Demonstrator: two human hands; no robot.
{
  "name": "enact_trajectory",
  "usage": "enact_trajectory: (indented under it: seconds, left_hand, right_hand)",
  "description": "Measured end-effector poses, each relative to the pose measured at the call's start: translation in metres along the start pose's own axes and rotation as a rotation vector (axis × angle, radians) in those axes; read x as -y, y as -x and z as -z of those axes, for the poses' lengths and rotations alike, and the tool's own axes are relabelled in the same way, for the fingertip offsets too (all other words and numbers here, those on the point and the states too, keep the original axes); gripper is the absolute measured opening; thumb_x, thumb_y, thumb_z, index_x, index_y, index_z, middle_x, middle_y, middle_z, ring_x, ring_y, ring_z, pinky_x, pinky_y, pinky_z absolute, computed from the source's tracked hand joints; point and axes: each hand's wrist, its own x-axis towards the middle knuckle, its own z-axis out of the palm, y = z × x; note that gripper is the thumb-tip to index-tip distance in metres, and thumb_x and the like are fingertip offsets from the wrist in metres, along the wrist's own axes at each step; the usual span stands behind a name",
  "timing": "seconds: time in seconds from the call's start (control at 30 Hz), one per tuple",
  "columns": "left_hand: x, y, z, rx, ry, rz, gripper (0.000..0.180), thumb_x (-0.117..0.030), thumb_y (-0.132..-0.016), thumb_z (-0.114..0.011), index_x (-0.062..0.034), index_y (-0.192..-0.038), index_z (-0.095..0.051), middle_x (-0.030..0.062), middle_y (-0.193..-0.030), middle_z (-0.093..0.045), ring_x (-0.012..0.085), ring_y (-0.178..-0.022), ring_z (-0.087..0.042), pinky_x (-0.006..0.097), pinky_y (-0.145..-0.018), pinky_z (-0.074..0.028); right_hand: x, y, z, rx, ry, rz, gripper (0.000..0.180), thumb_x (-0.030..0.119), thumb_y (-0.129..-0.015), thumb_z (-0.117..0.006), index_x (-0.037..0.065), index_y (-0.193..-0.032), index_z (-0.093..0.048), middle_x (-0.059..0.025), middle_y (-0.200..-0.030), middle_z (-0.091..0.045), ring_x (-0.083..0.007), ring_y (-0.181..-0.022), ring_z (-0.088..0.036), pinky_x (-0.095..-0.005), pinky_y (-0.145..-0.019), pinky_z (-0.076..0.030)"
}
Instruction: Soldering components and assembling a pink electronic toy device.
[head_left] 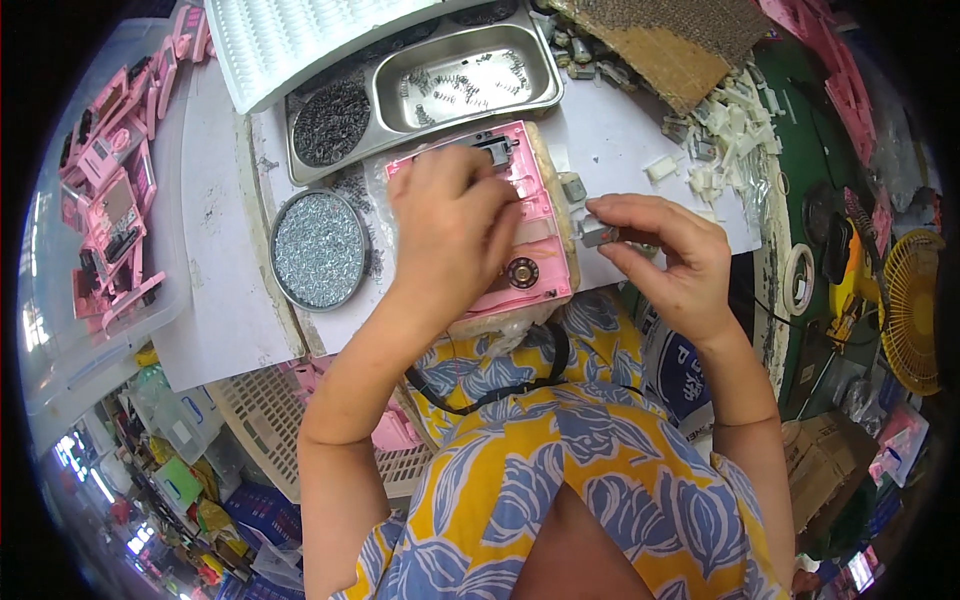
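Note:
A pink plastic housing (548, 252) lies on a padded block in front of me. Near its far end sits a grey and black mechanism (492, 150), and a round dark speaker-like part (522, 272) is fitted at its near end. My left hand (450, 215) is over the housing with its fingers bent down and pressed together; whatever is between the fingertips is hidden. Just right of the housing, my right hand (675, 250) pinches a small grey motor (597, 235) between thumb and fingers. Another small motor (572, 187) lies beside the housing, close to those fingertips.
A round tin of small screws (320, 250) stands at left. Behind is a metal tray (470, 125) with springs and dark small parts, partly under a white ridged tray (300, 40). White plastic pieces (735, 135) and cardboard (675, 45) lie right. A clear bin (170, 330) holds pink assemblies.

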Motion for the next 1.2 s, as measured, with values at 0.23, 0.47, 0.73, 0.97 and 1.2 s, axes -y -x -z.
enact_trajectory:
  seconds: [0.23,0.47,0.73,0.97,1.2]
  left_hand:
    - [0.015,0.051,0.003,-0.312,0.447,0.358,0.013,-0.001,-0.083,-0.076,0.0002,-0.092,-0.067,0.0112,-0.099,-0.056,0.0227,-0.089,-0.056,0.033,-0.080,-0.047]
    - [0.013,0.054,-0.006,-0.392,0.422,0.326,0.015,-0.004,-0.079,-0.078,-0.0037,-0.091,-0.069,0.0097,-0.099,-0.057,0.0236,-0.088,-0.056,0.034,-0.078,-0.044]
    - [-0.011,0.005,-0.004,-0.039,-0.108,0.074,0.017,-0.018,-0.077,-0.079,-0.0110,-0.091,-0.073,0.0049,-0.102,-0.060,0.0263,-0.097,-0.054,0.042,-0.087,-0.035]
    - [0.006,0.017,0.000,-0.083,0.092,0.046,0.014,-0.008,-0.081,-0.074,-0.0070,-0.092,-0.067,0.0074,-0.104,-0.064,0.0278,-0.097,-0.057,0.041,-0.089,-0.038]
    - [0.001,0.042,0.003,-0.112,0.505,0.016,0.019,0.007,-0.083,-0.072,-0.0020,-0.098,-0.064,0.0120,-0.088,-0.068,0.0239,-0.074,-0.064,0.033,-0.064,-0.049]
  right_hand:
    - [-0.017,-0.013,-0.013,0.058,0.138,0.291,0.029,-0.003,-0.078,-0.078,0.002,-0.105,-0.073,-0.0145,-0.111,-0.074,-0.0297,-0.095,-0.072,-0.0357,-0.080,-0.058]
    - [-0.024,-0.044,-0.018,0.133,0.327,0.371,0.032,0.003,-0.067,-0.082,0.006,-0.098,-0.074,-0.0084,-0.110,-0.072,-0.0312,-0.107,-0.059,-0.0418,-0.094,-0.048]
    - [-0.015,-0.030,-0.003,0.054,0.326,0.485,0.037,0.003,-0.063,-0.085,0.009,-0.098,-0.075,-0.0052,-0.103,-0.070,-0.0289,-0.101,-0.058,-0.0402,-0.087,-0.047]
    - [-0.015,-0.021,0.000,0.004,0.304,0.520,0.039,0.001,-0.063,-0.086,0.009,-0.099,-0.075,-0.0046,-0.102,-0.070,-0.0277,-0.099,-0.057,-0.0376,-0.083,-0.048]
    - [-0.019,-0.029,-0.015,0.056,0.279,0.491,0.039,0.001,-0.063,-0.085,0.009,-0.099,-0.075,-0.0044,-0.102,-0.070,-0.0276,-0.100,-0.058,-0.0371,-0.085,-0.047]
